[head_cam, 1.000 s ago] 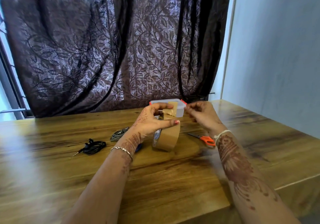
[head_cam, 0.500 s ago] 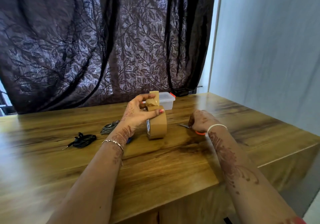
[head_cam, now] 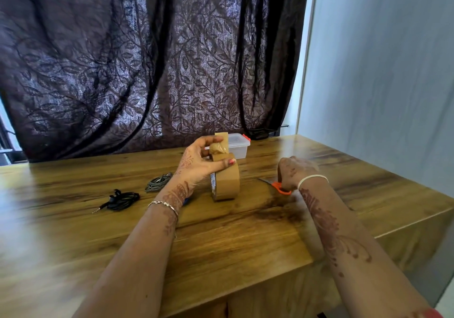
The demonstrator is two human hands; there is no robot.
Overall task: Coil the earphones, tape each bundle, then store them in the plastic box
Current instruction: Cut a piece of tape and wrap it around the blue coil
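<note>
My left hand (head_cam: 200, 161) grips a brown tape roll (head_cam: 227, 182) standing on edge on the wooden table (head_cam: 221, 239), with a peeled strip of tape (head_cam: 221, 143) lifted upward over its fingers. My right hand (head_cam: 293, 171) curls over the orange-handled scissors (head_cam: 280, 187) lying to the right of the roll. A coiled black earphone (head_cam: 121, 199) and a coiled grey earphone (head_cam: 158, 182) lie on the table to the left. The clear plastic box (head_cam: 239, 145) with a closed lid and red clips stands behind the tape.
A dark leaf-patterned curtain (head_cam: 147, 59) hangs behind the table. A pale wall (head_cam: 380, 72) runs along the right side. The table's front edge and right corner are close to my arms.
My right hand left the tape strip and dropped to the scissors on the table. My left hand kept holding the roll with the strip raised. The view shifted rightward.
</note>
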